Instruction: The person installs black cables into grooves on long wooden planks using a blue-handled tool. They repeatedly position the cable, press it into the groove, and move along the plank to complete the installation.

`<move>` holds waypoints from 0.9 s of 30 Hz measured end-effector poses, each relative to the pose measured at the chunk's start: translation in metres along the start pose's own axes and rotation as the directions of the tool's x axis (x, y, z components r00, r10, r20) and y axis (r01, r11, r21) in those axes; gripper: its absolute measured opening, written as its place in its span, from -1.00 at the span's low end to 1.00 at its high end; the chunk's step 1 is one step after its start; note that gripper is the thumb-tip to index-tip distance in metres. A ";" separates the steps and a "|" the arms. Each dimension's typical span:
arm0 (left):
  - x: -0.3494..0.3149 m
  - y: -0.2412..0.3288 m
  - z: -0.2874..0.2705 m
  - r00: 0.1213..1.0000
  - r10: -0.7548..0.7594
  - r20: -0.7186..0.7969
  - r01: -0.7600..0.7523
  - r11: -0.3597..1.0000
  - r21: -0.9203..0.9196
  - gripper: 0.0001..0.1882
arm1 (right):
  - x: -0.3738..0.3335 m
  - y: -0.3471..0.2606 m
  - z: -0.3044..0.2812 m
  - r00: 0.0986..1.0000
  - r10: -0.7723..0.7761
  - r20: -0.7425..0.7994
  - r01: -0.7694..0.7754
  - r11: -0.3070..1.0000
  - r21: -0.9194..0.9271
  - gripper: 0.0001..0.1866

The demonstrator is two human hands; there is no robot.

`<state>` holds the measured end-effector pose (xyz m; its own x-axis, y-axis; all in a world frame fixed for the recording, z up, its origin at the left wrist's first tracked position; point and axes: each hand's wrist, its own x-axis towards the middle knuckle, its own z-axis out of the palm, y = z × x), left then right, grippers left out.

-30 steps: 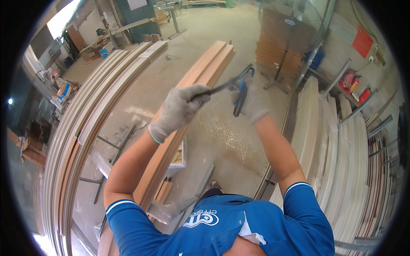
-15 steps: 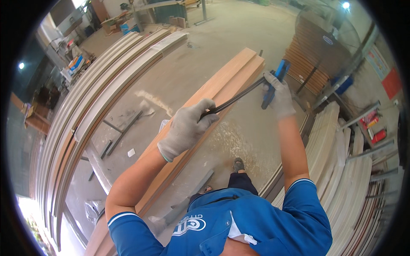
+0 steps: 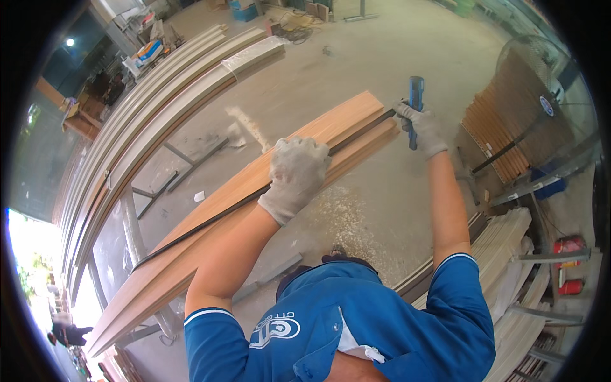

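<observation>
Nearby, fan (image 3: 546, 106) before stacked boards (image 3: 490, 135), left hand (image 3: 298, 173) clenched on black strip (image 3: 361, 132), right hand (image 3: 425, 127) gripping blue tool (image 3: 416, 93)

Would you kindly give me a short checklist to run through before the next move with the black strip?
1. Left hand gloved and over the black strip: ok.
2. Right hand gloved, at the strip's far end: ok.
3. Blue tool held in the right hand: ok.
4. Strip running lengthwise along the wood: ok.
5. Strip properly seated beneath the left hand: cannot tell, hidden by the glove.
</observation>
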<state>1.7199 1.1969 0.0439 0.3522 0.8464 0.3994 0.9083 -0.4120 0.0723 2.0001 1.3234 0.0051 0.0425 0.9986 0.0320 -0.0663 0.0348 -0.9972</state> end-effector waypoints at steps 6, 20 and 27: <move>0.028 0.013 0.010 0.995 -0.079 -0.061 0.074 0.994 -0.082 -0.68 | 0.019 0.013 0.003 0.996 0.058 0.060 -0.061 0.997 0.051 -0.73; 0.100 0.033 0.037 0.990 -0.093 0.106 0.115 0.968 -0.222 -0.45 | 0.016 0.018 -0.009 0.999 -0.004 0.052 0.002 0.999 0.045 -0.73; 0.123 0.030 0.041 0.951 -0.121 0.283 0.201 0.941 -0.272 -0.40 | 0.023 0.016 -0.004 0.997 -0.016 0.069 0.010 0.997 0.082 -0.73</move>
<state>1.7992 1.3023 0.0575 0.2891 0.9506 0.1127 0.8641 -0.3098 0.3967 2.0038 1.3465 -0.0102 -0.0251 0.9983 0.0526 -0.1470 0.0483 -0.9880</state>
